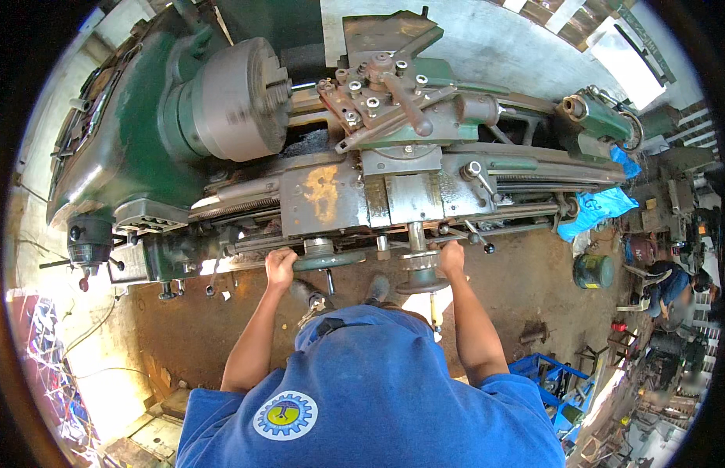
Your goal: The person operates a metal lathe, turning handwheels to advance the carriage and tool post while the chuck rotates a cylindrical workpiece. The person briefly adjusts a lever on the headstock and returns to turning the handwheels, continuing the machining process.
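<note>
In front of me stands a green metal lathe with a large grey chuck point(242, 101) at its left. My left hand point(281, 268) is closed at the left edge of the carriage handwheel point(328, 262), whose crank handle points down toward me. Closed against the right side of the smaller cross-slide handwheel point(422, 274) is my right hand point(452, 260); its fingertips are partly hidden. Above both wheels sits the carriage apron point(323, 195), worn with a yellowish patch. The tool post point(378, 90) on top carries several bolts and a clamping lever point(409, 105).
The green headstock point(129, 148) rises at left, the tailstock point(592, 117) at far right. Control levers point(479, 238) stick out near my right hand. A blue plastic bag point(600, 209), a dark green bucket point(593, 271) and a blue crate point(546, 374) lie rightward. Another person point(673, 292) crouches at far right.
</note>
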The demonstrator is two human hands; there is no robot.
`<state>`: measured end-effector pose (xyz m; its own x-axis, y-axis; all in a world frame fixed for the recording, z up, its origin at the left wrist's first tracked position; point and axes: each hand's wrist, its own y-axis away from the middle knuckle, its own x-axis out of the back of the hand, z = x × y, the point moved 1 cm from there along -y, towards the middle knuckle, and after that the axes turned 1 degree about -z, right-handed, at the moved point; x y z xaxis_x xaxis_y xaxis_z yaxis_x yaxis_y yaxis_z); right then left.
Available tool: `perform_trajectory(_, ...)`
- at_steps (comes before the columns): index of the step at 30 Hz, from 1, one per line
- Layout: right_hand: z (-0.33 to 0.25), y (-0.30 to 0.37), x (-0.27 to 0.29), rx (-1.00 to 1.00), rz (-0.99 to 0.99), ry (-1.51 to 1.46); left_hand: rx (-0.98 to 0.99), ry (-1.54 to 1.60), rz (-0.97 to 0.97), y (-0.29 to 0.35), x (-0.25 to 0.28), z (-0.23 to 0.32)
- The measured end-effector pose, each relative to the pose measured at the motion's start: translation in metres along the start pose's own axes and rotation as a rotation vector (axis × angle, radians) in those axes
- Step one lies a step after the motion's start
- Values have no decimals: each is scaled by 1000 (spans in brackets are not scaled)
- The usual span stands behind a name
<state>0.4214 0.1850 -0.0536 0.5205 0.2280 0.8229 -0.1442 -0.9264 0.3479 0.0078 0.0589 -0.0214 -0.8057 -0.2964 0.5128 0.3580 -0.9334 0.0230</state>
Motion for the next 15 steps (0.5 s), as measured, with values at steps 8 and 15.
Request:
perform_trajectory(8, 9, 15, -16, 321, 40, 129, 33, -49, 13, 3, -2, -2)
perform_trajectory(15, 7, 10, -16, 274, -18, 109, 49, -121, -2, 1, -1, 1)
